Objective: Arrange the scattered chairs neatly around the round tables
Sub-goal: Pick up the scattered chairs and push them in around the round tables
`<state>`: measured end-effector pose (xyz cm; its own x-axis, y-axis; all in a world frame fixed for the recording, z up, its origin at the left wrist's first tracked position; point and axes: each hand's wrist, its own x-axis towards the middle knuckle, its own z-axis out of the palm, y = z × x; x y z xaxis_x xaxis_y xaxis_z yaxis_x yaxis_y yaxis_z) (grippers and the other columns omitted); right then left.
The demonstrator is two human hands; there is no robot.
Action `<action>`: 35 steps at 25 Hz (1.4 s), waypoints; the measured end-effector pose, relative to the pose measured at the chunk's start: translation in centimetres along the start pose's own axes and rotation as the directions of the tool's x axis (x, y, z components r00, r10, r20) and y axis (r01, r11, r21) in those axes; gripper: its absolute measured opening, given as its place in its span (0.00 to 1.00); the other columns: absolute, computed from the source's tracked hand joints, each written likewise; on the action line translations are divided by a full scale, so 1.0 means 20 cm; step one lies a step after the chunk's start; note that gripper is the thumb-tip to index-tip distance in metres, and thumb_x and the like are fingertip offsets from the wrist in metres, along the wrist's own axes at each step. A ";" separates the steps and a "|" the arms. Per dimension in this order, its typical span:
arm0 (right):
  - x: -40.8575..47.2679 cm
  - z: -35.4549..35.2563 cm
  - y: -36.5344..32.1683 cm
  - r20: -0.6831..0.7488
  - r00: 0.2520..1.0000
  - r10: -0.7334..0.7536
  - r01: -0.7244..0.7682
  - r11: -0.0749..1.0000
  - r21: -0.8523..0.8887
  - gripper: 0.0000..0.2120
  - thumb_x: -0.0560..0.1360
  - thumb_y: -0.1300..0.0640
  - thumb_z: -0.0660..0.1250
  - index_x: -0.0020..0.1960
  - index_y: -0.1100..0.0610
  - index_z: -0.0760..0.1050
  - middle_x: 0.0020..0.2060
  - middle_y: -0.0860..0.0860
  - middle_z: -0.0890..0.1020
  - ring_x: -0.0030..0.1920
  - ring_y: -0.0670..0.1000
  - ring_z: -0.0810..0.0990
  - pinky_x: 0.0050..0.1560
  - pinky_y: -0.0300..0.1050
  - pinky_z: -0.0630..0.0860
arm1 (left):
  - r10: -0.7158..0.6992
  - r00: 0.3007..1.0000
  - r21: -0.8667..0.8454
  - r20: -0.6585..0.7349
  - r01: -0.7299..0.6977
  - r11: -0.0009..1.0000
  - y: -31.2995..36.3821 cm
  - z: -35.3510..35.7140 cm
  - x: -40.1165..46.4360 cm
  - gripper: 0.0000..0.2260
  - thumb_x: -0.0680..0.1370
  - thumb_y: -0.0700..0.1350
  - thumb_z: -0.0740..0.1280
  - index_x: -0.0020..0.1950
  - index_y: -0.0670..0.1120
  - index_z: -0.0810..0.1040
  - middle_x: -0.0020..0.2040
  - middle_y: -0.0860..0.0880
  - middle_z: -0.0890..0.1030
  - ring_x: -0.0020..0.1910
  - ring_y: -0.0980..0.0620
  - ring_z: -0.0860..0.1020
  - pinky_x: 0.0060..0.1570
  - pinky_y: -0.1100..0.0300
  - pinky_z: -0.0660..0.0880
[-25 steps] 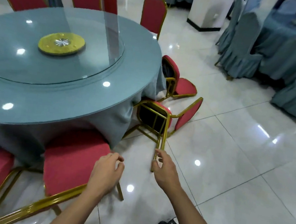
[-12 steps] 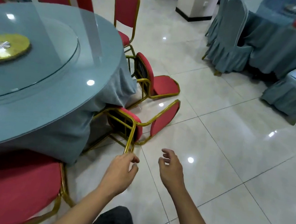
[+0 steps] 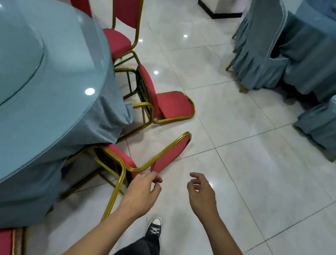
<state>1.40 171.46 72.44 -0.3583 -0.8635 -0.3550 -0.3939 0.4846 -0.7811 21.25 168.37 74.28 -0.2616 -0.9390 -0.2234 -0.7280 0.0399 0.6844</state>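
Reaching low, the left hand point(image 3: 140, 192) hangs with loosely curled fingers just above the nearer toppled chair point(image 3: 128, 162), holding nothing; the right hand point(image 3: 202, 193) hovers beside it, equally slack. Both fallen chairs (the farther one point(image 3: 166, 103) too) lie against the round table point(image 3: 39, 93).
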 end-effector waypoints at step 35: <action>3.51 0.51 1.17 0.577 0.789 0.209 0.170 0.829 -0.533 0.23 0.78 0.56 0.66 0.71 0.51 0.67 0.62 0.55 0.76 0.57 0.55 0.77 0.53 0.47 0.72 | -0.672 0.739 0.437 0.040 0.592 0.677 -0.86 1.68 2.77 0.22 0.77 0.33 0.63 0.68 0.49 0.68 0.57 0.44 0.77 0.55 0.41 0.79 0.45 0.51 0.71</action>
<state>-24.38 120.88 24.00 0.1230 -0.6609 -0.7403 -0.8384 0.3300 -0.4339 -2.05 127.22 26.75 0.2710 -0.7073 -0.6529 -0.9245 -0.3801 0.0280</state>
